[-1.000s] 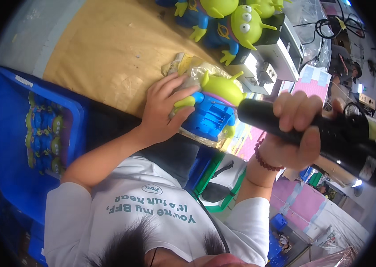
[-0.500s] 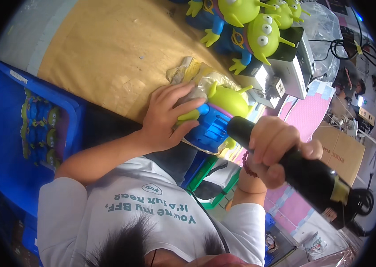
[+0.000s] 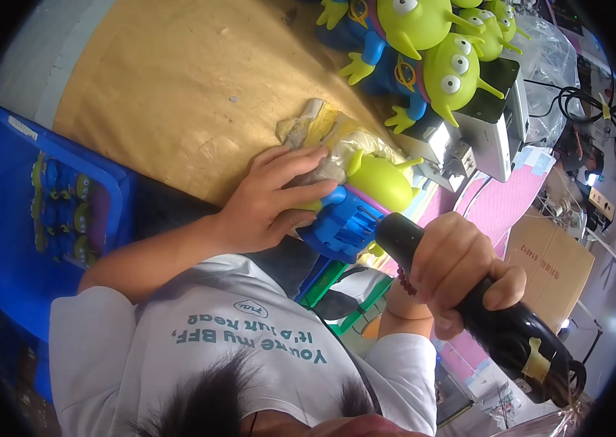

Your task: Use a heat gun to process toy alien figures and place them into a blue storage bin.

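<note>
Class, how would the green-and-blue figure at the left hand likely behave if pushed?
The figure is probably stiff, given its moulded slots. Its shiny surface may slip. Its rounded green head could let it rock without the left hand.

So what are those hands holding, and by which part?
The right hand grips a black cylindrical tool around its barrel; the left hand holds a smooth green-and-blue toy figure by one arm.

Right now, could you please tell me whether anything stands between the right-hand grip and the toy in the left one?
Only the front end of the black tool, held in the right-hand grip, visibly does; it points at the toy. The left-hand grip is on the toy's opposite side, out of the way.
</note>
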Tool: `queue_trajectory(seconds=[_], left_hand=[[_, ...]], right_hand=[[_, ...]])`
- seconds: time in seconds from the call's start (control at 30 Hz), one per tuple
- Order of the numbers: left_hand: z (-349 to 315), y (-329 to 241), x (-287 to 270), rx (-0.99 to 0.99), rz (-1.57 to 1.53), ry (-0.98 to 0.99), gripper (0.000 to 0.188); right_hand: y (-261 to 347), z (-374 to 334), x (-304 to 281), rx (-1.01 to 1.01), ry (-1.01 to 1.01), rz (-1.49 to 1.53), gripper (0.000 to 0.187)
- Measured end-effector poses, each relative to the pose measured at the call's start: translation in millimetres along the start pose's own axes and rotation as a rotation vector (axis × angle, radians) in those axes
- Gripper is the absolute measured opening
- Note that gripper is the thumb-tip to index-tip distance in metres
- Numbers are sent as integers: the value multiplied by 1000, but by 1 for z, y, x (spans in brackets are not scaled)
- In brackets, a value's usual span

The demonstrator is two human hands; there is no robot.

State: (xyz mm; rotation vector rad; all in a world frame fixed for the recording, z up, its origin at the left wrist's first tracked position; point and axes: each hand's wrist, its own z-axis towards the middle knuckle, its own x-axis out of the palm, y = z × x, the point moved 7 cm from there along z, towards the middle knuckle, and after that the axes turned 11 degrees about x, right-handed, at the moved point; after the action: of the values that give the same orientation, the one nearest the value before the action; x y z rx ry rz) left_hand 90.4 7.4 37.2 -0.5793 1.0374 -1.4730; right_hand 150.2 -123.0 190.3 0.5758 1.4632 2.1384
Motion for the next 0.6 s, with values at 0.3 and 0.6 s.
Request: queue_trajectory(seconds=[0.3, 0.6], left_hand=[[-4, -3, 4, 52, 73, -20, 52], [0, -19, 12, 116, 222, 144, 87]], right_hand=[[2, -7, 2, -14, -111, 25, 21], [12, -14, 2, -40, -338, -133, 42]])
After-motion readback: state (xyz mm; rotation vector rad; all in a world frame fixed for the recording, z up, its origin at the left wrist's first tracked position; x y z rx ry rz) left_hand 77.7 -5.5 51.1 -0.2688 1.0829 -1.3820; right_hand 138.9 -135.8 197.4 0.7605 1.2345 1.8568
